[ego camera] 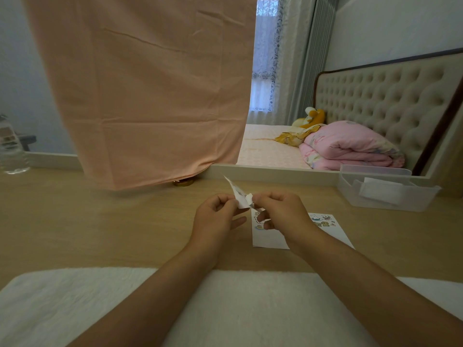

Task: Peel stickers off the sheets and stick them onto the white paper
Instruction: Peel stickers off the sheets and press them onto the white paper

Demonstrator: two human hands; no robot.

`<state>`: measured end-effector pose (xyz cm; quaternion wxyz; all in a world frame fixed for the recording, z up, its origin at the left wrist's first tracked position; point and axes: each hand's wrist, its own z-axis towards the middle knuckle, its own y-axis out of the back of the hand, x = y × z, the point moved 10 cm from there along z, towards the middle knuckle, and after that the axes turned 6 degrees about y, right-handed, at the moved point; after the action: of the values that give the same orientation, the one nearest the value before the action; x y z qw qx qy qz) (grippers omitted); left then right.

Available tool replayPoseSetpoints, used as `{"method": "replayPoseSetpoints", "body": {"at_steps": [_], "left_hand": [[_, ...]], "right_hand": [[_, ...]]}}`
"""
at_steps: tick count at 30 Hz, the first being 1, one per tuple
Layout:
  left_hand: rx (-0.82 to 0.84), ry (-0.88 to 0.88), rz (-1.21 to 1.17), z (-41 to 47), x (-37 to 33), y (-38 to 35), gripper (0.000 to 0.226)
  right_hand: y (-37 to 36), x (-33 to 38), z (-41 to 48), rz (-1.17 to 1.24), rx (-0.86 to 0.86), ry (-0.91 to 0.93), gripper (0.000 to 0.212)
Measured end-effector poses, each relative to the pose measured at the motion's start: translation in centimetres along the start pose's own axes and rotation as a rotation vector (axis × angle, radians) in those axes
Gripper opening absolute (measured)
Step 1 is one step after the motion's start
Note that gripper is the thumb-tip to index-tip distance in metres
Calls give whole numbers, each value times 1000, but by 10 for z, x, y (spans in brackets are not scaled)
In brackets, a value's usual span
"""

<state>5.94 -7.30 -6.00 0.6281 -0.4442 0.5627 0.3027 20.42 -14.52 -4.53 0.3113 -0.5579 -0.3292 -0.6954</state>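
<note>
**Both hands pinch one small sticker sheet above the table**

The left hand (215,216) pinches the lower left edge of the sticker sheet (239,196) between thumb and fingers. The right hand (278,214) pinches its curled right edge. The sheet is in the air, its tip pointing to 11 o'clock.

At 4 o'clock from the grip, the white paper (268,237) lies flat on the table (100,221), partly under the right hand. Cartoon stickers (323,220) run along its far edge.

A plastic box (388,196) sits at 2 o'clock by the far edge, well apart. A bottle (11,151) stands at 9 o'clock, its label too blurred to read. A wide stretch of wood runs between it and the hands.

A cloth (150,96) hangs at 12 o'clock, and a mat (75,296) lines the near edge.
</note>
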Motion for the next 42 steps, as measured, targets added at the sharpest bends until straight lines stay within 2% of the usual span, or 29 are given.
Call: {"method": "replayPoseSetpoints", "body": {"at_steps": [9, 13, 16, 18, 20, 21, 23, 25, 27, 30, 34, 39, 42], "left_hand": [[-34, 70, 32, 5, 7, 5, 21], [-129, 69, 174, 13, 10, 22, 22], [-194, -54, 562, 17, -6, 33, 15], [-228, -95, 827, 18, -14, 37, 13], [-280, -168, 915, 15, -24, 40, 19], [-286, -215, 881, 13, -29, 39, 18], [-183, -211, 673, 10, -29, 28, 16], [-30, -72, 427, 8, -15, 11, 25], [45, 59, 295, 5, -5, 0, 28], [88, 162, 215, 1, 3, -2, 23], [86, 211, 203, 1, 6, 5, 17], [121, 293, 237, 2, 13, 5, 25], [160, 298, 233, 1, 16, 1, 23]], "right_hand": [[-2, -7, -2, 73, 55, -111, 14], [1, -5, -2, 49, 54, -89, 16], [8, 14, -1, -182, -2, 144, 20], [13, 38, -6, -492, -94, 463, 24], [8, 60, -22, -822, -200, 848, 32], [2, 65, -31, -939, -232, 1003, 36], [-6, 68, -42, -1055, -267, 1207, 39], [-10, 71, -50, -1103, -297, 1345, 40], [-14, 74, -56, -1140, -308, 1430, 40], [-20, 78, -61, -1208, -317, 1499, 41], [-26, 75, -62, -1302, -278, 1542, 41], [-31, 74, -62, -1323, -205, 1560, 39], [-36, 68, -64, -1342, -155, 1584, 36]]}}
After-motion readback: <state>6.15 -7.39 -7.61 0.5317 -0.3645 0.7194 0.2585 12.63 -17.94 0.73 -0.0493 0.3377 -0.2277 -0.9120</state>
